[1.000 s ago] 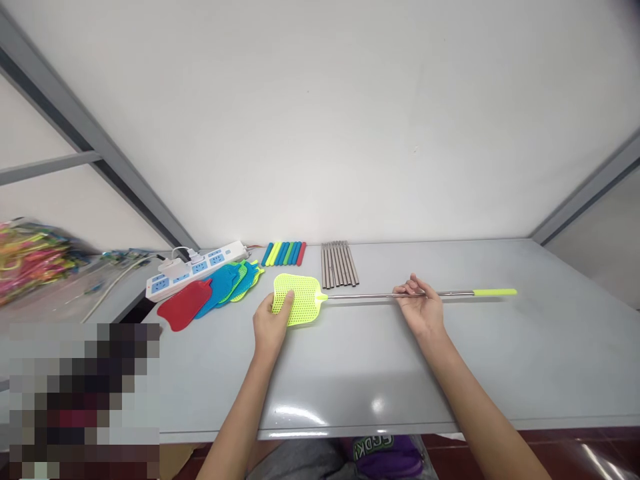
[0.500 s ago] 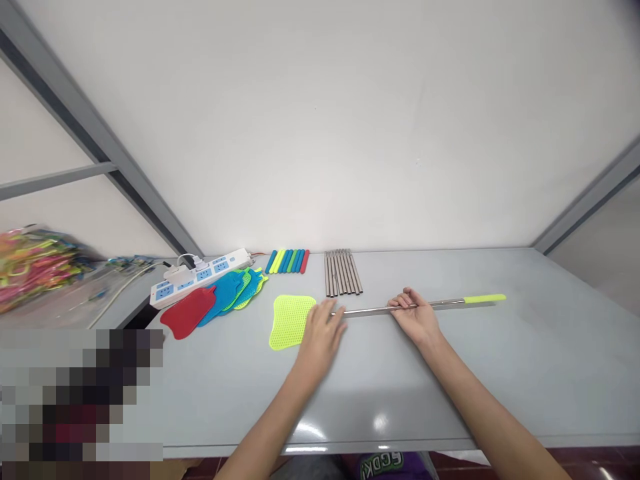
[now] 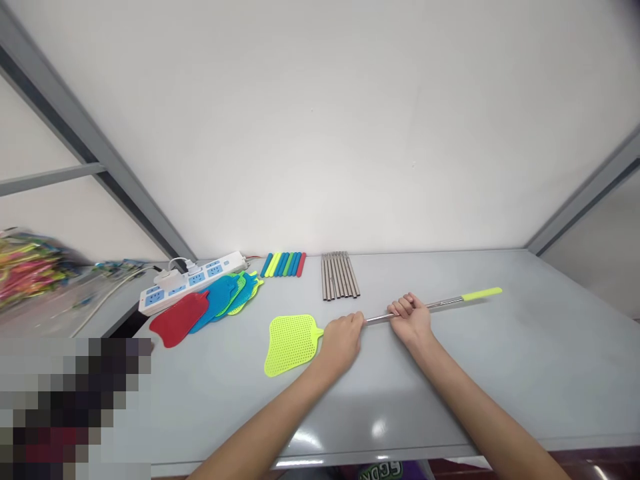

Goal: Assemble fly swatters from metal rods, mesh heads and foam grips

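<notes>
A fly swatter with a yellow-green mesh head [image 3: 291, 343], a thin metal rod [image 3: 379, 319] and a yellow-green grip [image 3: 481, 294] lies across my two hands. My left hand [image 3: 343, 341] is closed round the rod just right of the head, hiding that stretch. Farther right, my right hand [image 3: 411, 319] has its fingers curled round the rod, palm up. The grip sticks out free beyond it, slightly raised over the table.
Loose swatter heads, red [image 3: 180, 319] and blue [image 3: 216, 300] among them, overlap at left beside a white power strip [image 3: 193, 281]. Coloured grips [image 3: 284, 265] and metal rods [image 3: 341, 276] lie in rows near the wall. A plastic bag [image 3: 35, 273] sits far left.
My left hand has moved right and closed round the rod, uncovering the head's neck. The swatter now tilts more, head end nearer me. My right hand's fingers have curled tighter.
</notes>
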